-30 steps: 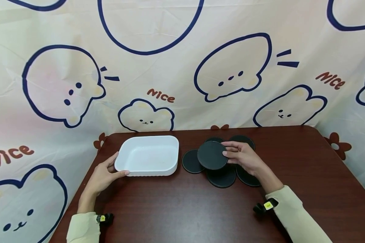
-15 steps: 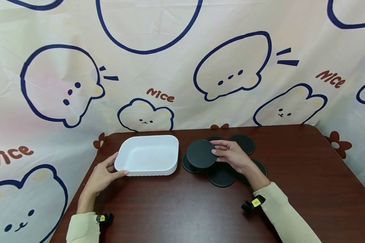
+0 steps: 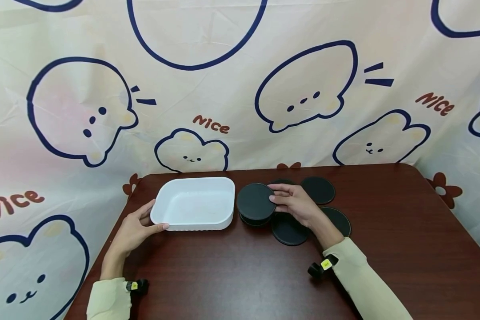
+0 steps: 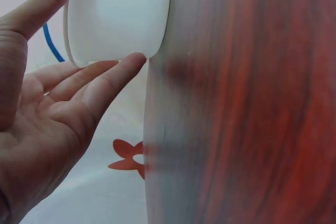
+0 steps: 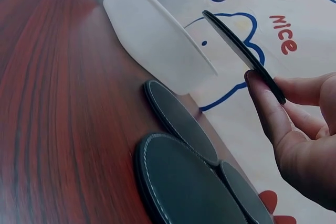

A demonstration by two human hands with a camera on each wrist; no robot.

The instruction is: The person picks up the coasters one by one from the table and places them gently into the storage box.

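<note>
My left hand (image 3: 134,229) holds the left end of a white rectangular container (image 3: 194,204), thumb near its front corner and fingers against its side. In the left wrist view, fingertips touch the container's end wall (image 4: 121,19). A round black coaster (image 3: 255,201) is pinched at its right edge by my right hand (image 3: 294,203), between thumb and fingers. The right wrist view shows this coaster (image 5: 236,48) tilted and raised above the table. Below it lies another coaster (image 5: 181,119), mostly covered in the head view.
More black coasters lie right of the container, including a front one (image 3: 290,230), a back right one (image 3: 318,190) and one (image 3: 339,221) partly behind the right arm. Another (image 3: 282,181) shows at the back. The dark wooden table (image 3: 232,275) meets a patterned cloth (image 3: 240,102) behind.
My right hand has carried the pinched coaster leftward, close to the container's right side, over the leftmost coaster. The left hand and the container stay in place.
</note>
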